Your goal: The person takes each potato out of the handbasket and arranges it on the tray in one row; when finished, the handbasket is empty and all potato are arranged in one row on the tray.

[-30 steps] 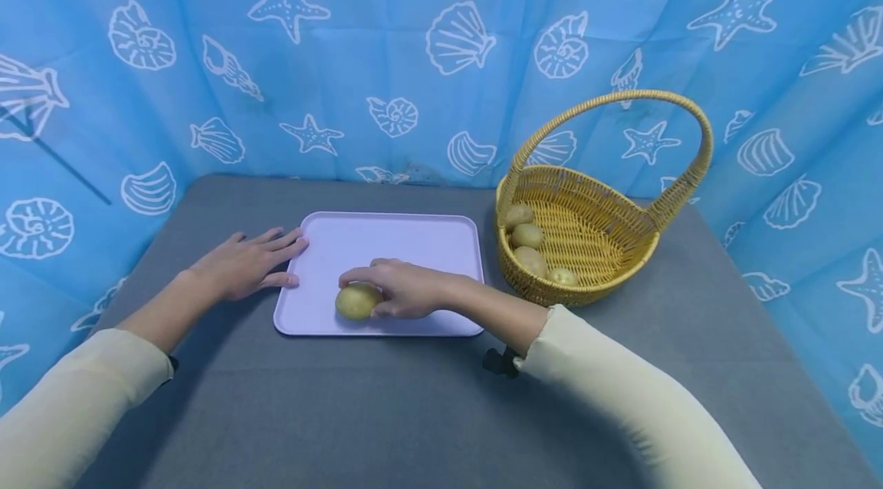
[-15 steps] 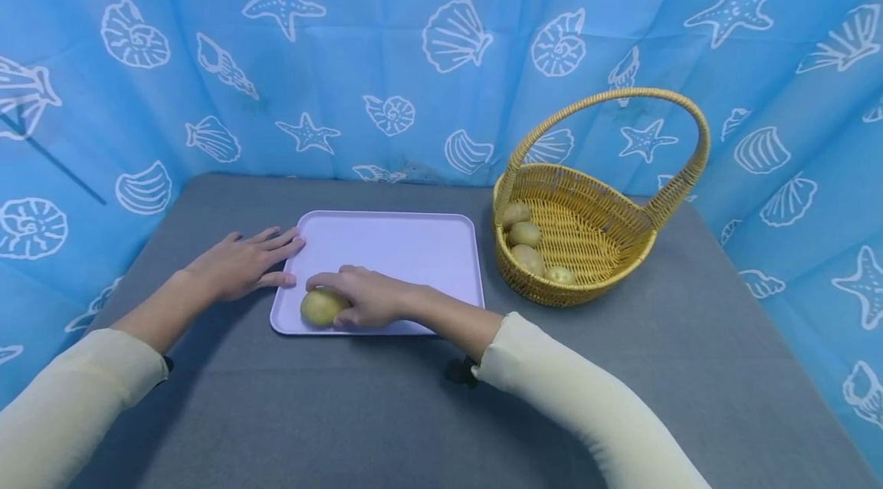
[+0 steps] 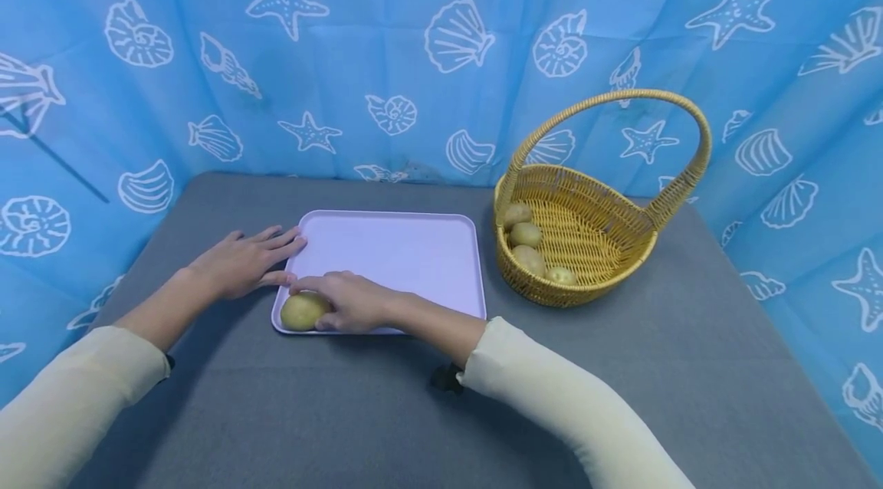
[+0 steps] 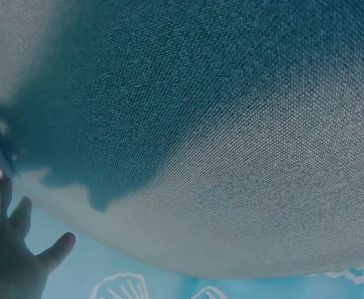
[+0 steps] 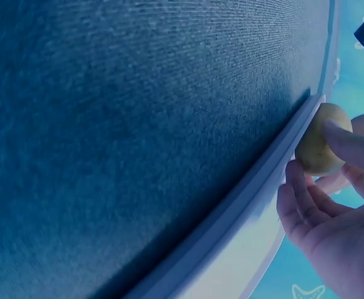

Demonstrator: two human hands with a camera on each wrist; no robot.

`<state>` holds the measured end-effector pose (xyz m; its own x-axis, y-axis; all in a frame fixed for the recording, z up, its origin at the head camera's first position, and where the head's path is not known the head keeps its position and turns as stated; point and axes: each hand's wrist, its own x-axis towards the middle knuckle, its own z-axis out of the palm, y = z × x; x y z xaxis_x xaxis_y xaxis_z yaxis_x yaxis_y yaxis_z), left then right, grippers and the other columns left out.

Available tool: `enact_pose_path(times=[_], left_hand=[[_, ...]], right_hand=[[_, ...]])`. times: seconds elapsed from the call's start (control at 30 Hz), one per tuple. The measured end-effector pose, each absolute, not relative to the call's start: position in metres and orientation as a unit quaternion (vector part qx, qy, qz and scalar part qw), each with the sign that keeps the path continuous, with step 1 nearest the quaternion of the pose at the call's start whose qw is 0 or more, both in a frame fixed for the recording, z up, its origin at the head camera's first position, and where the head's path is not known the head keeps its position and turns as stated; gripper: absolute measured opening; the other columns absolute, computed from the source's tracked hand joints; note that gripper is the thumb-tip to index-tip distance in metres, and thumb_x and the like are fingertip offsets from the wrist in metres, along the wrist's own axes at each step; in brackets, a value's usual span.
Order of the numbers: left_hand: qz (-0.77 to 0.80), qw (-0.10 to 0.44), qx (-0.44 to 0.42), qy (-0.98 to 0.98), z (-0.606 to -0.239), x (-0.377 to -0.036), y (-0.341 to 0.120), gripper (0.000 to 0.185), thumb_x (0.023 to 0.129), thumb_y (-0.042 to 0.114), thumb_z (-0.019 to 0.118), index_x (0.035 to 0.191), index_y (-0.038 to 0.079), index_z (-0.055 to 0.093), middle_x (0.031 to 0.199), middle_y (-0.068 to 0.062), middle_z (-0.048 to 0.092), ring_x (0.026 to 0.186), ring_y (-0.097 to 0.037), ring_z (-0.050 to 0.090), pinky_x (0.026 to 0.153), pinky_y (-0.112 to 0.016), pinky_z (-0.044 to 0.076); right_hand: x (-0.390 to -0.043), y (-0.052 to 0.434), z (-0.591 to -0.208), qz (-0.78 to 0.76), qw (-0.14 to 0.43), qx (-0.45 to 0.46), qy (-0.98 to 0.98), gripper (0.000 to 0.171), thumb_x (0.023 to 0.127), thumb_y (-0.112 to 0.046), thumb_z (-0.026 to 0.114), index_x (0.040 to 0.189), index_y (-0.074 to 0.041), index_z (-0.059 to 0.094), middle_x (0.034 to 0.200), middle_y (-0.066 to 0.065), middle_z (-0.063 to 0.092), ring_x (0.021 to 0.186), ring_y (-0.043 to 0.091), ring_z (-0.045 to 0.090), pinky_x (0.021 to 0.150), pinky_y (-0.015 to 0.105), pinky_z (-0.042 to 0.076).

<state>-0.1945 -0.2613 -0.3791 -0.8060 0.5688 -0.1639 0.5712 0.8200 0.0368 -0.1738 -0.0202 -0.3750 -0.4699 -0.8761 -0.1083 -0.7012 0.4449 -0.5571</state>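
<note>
In the head view my right hand (image 3: 352,302) grips a potato (image 3: 303,311) at the near left corner of a pale lilac tray (image 3: 400,251). The right wrist view shows thumb and fingers around that potato (image 5: 320,146), close over the tray's rim (image 5: 232,205). My left hand (image 3: 241,263) lies with spread, straight fingers, their tips at the tray's left edge. Part of the left hand (image 4: 14,249) also shows at the lower left of the left wrist view, with nothing held in it.
A yellow wicker basket (image 3: 586,244) with a tall arched handle stands right of the tray, with several potatoes (image 3: 527,259) along its left side. Grey cloth (image 3: 310,412) covers the table. A blue curtain (image 3: 414,52) with white shell prints hangs behind.
My right hand has moved left across the tray with the potato, from near its front middle to the near left corner. The left hand has stayed in place.
</note>
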Motion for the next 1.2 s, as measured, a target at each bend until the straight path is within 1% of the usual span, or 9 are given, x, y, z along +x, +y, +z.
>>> enact_pose_path(times=[0.17,0.3,0.43,0.5,0.6,0.8,0.93,1.07,1.2], left_hand=[[-0.017,0.077,0.303,0.95,-0.378,-0.193,-0.261,0.069,0.101,0.05,0.051,0.154,0.007,0.037,0.159,-0.018,0.031,0.143,-0.046,0.029,0.101,-0.076,0.029],[-0.019,0.069,0.304,0.95,-0.38,-0.193,-0.262,0.068,0.101,0.048,0.052,0.153,0.007,0.038,0.159,-0.017,0.033,0.143,-0.046,0.03,0.1,-0.076,0.03],[-0.018,0.057,0.31,0.949,-0.385,-0.194,-0.264,0.069,0.101,0.051,0.051,0.152,0.007,0.04,0.157,-0.018,0.035,0.141,-0.047,0.032,0.098,-0.077,0.031],[-0.021,0.053,0.313,0.948,-0.388,-0.196,-0.266,0.07,0.1,0.053,0.049,0.152,0.007,0.04,0.157,-0.019,0.035,0.141,-0.047,0.033,0.098,-0.077,0.031],[-0.024,0.058,0.308,0.949,-0.387,-0.195,-0.264,0.071,0.1,0.054,0.05,0.153,0.007,0.039,0.158,-0.018,0.033,0.142,-0.047,0.031,0.099,-0.077,0.03],[-0.019,0.079,0.293,0.953,-0.381,-0.194,-0.257,0.072,0.1,0.053,0.051,0.154,0.008,0.037,0.159,-0.018,0.031,0.143,-0.047,0.029,0.102,-0.076,0.028],[-0.016,0.084,0.288,0.954,-0.379,-0.194,-0.257,0.073,0.099,0.053,0.051,0.154,0.008,0.035,0.159,-0.018,0.031,0.143,-0.047,0.027,0.103,-0.076,0.027],[-0.013,0.085,0.291,0.953,-0.379,-0.194,-0.257,0.073,0.099,0.053,0.052,0.154,0.007,0.035,0.159,-0.019,0.031,0.143,-0.048,0.027,0.103,-0.076,0.026],[-0.015,0.085,0.296,0.951,-0.379,-0.195,-0.257,0.073,0.1,0.053,0.051,0.154,0.007,0.035,0.159,-0.019,0.031,0.143,-0.048,0.028,0.103,-0.076,0.026]], right_hand=[[-0.169,-0.028,-0.377,-0.202,0.165,-0.486,0.834,0.061,0.096,-0.015,0.068,0.151,-0.013,0.042,0.134,0.007,0.058,0.118,0.011,0.056,0.099,0.02,0.043],[-0.165,-0.031,-0.375,-0.177,0.156,-0.476,0.847,0.062,0.097,-0.021,0.067,0.152,-0.016,0.041,0.131,0.007,0.059,0.113,0.011,0.057,0.093,0.022,0.047],[-0.164,-0.028,-0.374,-0.164,0.166,-0.47,0.851,0.064,0.098,-0.026,0.066,0.155,-0.016,0.036,0.132,0.007,0.059,0.11,0.01,0.059,0.091,0.023,0.048],[-0.165,-0.024,-0.373,-0.162,0.174,-0.47,0.85,0.066,0.098,-0.028,0.065,0.156,-0.017,0.034,0.134,0.007,0.058,0.112,0.01,0.058,0.093,0.023,0.047],[-0.168,-0.012,-0.367,-0.17,0.191,-0.467,0.847,0.063,0.099,-0.03,0.064,0.154,-0.017,0.037,0.137,0.006,0.056,0.118,0.012,0.057,0.099,0.026,0.046],[-0.174,0.03,-0.349,-0.178,0.223,-0.465,0.838,0.055,0.098,-0.028,0.064,0.148,-0.014,0.047,0.146,0.004,0.053,0.136,0.016,0.047,0.112,0.034,0.038],[-0.179,0.068,-0.333,-0.195,0.231,-0.467,0.831,0.054,0.095,-0.024,0.069,0.145,-0.01,0.051,0.146,0.003,0.054,0.136,0.019,0.048,0.111,0.037,0.038],[-0.185,0.111,-0.313,-0.222,0.251,-0.463,0.821,0.06,0.09,-0.023,0.074,0.144,-0.01,0.052,0.144,0.003,0.055,0.133,0.021,0.05,0.109,0.041,0.04],[-0.191,0.156,-0.291,-0.234,0.276,-0.439,0.823,0.069,0.086,-0.031,0.078,0.146,-0.012,0.049,0.147,0.002,0.052,0.138,0.018,0.044,0.113,0.045,0.036]])
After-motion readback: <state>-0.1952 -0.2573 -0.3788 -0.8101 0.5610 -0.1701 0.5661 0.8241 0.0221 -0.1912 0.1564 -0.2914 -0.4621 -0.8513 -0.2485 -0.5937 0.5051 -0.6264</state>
